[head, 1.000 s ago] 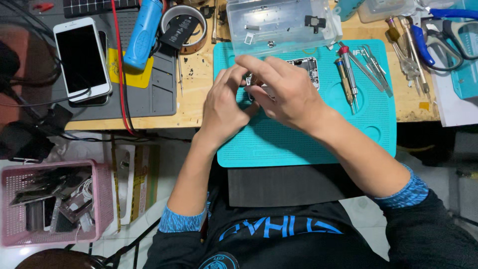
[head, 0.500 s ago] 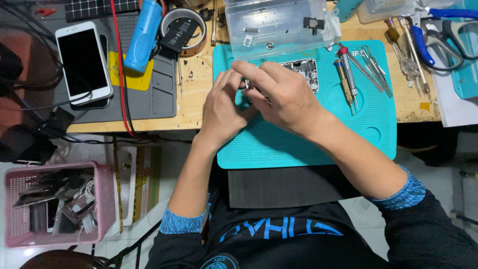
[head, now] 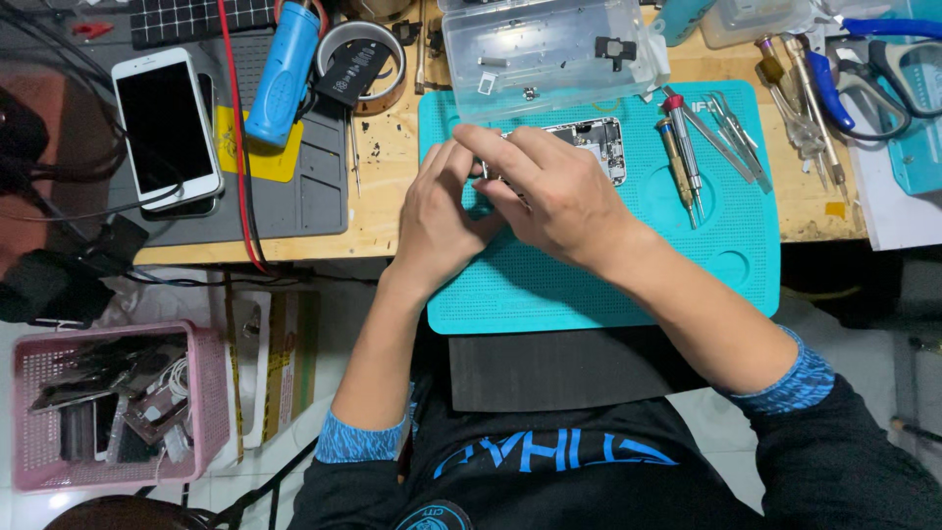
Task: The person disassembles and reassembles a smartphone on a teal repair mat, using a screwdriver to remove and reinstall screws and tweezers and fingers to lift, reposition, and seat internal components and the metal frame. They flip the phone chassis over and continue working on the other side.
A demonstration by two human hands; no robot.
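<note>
A wooden workbench [head: 392, 211] carries everything here, and over its middle front edge lies a teal silicone work mat [head: 589, 285], dotted and with shallow round wells. At the bench's left end sits a grey mat [head: 294, 196] with a white smartphone [head: 165, 128] face up on it, a blue cylindrical tool [head: 283, 74] and a roll of tape [head: 358, 64] just beside. A clear plastic parts box [head: 549, 49] stands at the mat's back edge, and near the mat's right back corner lie several slim screwdrivers [head: 679, 157] and tweezers [head: 734, 132]; pliers and cutters with blue handles [head: 863, 79] rest further toward the bench's right end. Below the bench's left end, on the floor, a pink basket [head: 211, 393] holds loose phone parts. The opened phone housing [head: 599, 147] lies on the mat near its back edge, its inner boards and small parts exposed, mostly covered by the hands. The left hand [head: 442, 221] rests on the mat with its fingers curled against the housing's near end, steadying it. The right hand [head: 554, 196] arches over the housing with fingertips pinched together at one small spot; what they pinch is hidden, so I cannot tell if a tool or part is held. The housing looks light, thin and stiff, but its exposed components are likely fragile and its metal edges slick; taking it by the outer frame edges seems safest, keeping clear of the boards inside.
</note>
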